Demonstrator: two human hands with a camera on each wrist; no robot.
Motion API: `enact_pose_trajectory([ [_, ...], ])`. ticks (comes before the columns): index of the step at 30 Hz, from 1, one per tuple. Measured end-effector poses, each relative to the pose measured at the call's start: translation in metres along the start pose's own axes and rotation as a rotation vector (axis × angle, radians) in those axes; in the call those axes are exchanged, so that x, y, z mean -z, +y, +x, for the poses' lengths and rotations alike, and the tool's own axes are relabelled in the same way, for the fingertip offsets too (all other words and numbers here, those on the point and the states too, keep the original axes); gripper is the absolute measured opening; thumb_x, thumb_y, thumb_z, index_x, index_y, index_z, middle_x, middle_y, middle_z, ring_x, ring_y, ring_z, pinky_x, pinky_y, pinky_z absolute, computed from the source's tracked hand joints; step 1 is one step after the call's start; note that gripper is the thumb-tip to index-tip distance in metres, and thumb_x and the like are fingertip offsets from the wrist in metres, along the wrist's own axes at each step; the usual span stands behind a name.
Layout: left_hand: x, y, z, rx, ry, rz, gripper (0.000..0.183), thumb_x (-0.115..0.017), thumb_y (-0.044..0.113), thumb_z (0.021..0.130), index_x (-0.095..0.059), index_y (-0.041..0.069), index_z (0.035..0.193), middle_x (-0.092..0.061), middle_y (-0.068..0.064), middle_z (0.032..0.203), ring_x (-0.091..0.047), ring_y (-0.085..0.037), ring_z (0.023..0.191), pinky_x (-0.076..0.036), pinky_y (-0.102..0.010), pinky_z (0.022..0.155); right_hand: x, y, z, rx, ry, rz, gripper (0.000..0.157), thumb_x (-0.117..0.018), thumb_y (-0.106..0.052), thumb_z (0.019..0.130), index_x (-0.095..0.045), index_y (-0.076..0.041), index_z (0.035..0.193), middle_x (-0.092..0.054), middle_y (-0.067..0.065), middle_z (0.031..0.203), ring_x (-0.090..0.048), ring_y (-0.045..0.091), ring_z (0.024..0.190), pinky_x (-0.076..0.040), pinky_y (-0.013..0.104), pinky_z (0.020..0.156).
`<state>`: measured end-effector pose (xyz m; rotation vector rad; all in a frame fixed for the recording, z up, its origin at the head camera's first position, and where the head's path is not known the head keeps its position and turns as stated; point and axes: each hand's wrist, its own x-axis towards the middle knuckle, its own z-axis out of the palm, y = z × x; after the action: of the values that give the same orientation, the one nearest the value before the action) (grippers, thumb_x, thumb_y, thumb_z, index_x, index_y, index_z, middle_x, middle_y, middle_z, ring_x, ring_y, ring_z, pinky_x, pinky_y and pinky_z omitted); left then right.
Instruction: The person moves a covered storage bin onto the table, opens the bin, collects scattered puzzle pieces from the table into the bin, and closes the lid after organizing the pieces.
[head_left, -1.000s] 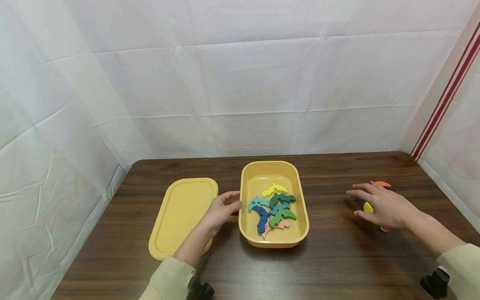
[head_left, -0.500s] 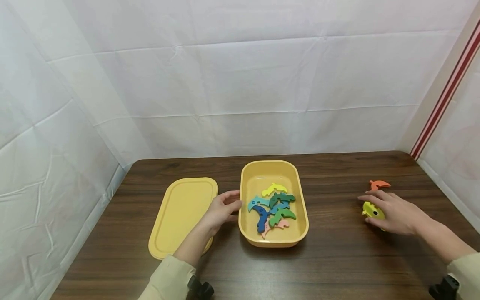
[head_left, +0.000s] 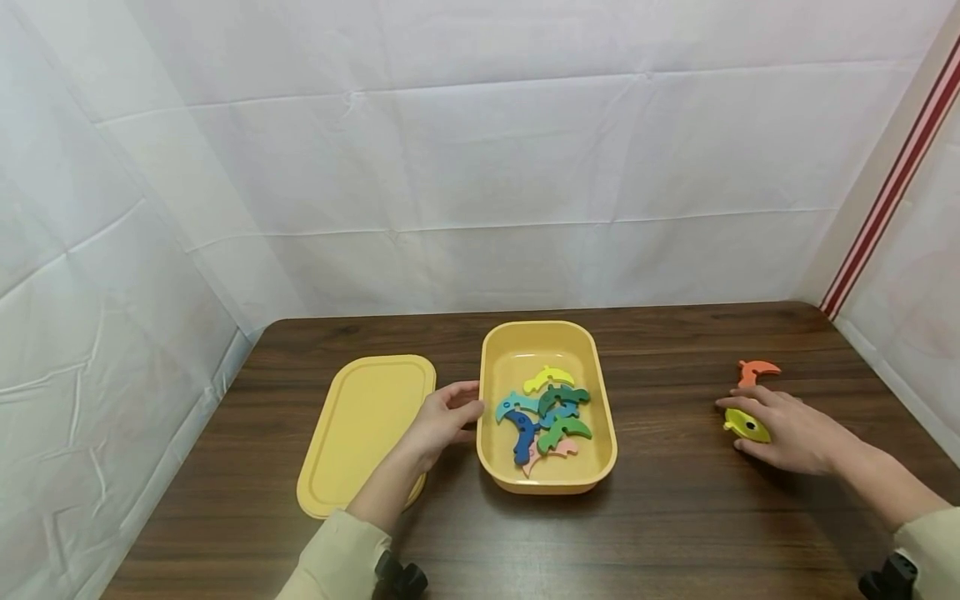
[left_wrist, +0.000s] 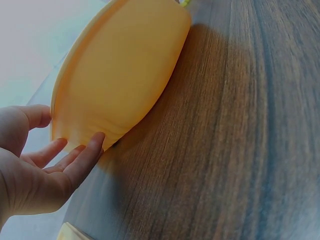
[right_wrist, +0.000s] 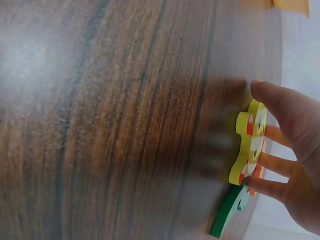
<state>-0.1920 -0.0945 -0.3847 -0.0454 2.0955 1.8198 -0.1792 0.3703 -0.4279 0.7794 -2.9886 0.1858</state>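
My left hand (head_left: 444,421) touches the left wall of a yellow plastic box (head_left: 609,442); the left wrist view shows the thumb at its rim and fingertips (left_wrist: 95,142) against its outer side. Inside lie several flat animal-shaped toy pieces, including a dark blue one (head_left: 522,433) and a bright yellow one (head_left: 549,379). At the right, my right hand (head_left: 795,429) holds a yellow toy piece (head_left: 746,426) with red spots between thumb and fingers, low over the table. An orange toy piece (head_left: 759,368) lies just beyond. The right wrist view shows a green toy piece (right_wrist: 227,212) beside the fingers.
A yellow lid (head_left: 363,433) lies flat left of the box, partly behind my left forearm. The dark wood table (head_left: 660,533) ends at a white cloth backdrop (head_left: 480,167), with cloth at both sides too.
My right hand has moved slightly right and closed in on the yellow toy piece, which now looks tilted. The orange piece has come more into view. The left hand and box stay in place.
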Motion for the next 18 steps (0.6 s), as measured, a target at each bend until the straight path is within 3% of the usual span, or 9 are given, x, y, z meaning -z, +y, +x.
enact_pose_trajectory([
  [18,-0.0007,0.0021,-0.0013,0.011,0.006,0.003,0.044,-0.053,0.011,0.091,-0.044,-0.001,0.132,-0.051,-0.023,0.127,-0.055,-0.035,0.111,-0.052,-0.043,0.084,-0.0009,0.0063,0.006,0.041,0.045,-0.006,0.041,-0.075,-0.021,0.073,-0.062,-0.014,0.111,-0.056,0.009,0.105,-0.056,0.028,0.086,-0.049,0.047,0.071],
])
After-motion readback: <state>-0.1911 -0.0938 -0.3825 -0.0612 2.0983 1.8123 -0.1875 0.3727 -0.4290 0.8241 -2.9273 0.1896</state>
